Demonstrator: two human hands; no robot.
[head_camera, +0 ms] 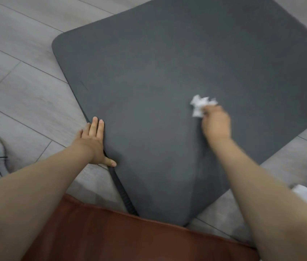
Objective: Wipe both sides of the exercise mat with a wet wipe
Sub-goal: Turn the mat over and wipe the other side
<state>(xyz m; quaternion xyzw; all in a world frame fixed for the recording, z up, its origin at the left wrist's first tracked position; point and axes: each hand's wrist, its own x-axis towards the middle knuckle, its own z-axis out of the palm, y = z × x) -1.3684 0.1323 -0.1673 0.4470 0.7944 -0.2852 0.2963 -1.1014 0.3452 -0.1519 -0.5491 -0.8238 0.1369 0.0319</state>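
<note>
Grey plank flooring [26, 76] fills the frame's edges, with the dark exercise mat [167, 72] spread across the centre. At lower left, the left hand [92, 142] presses flat with straight fingers, likely pinning its edge. Right of centre, the right hand [215, 123] clutches a crumpled wet wipe [199, 105] against the mat.

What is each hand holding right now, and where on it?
The right hand grips the crumpled wet wipe by its near end. The left hand holds nothing, resting flat on the mat's edge.
</note>
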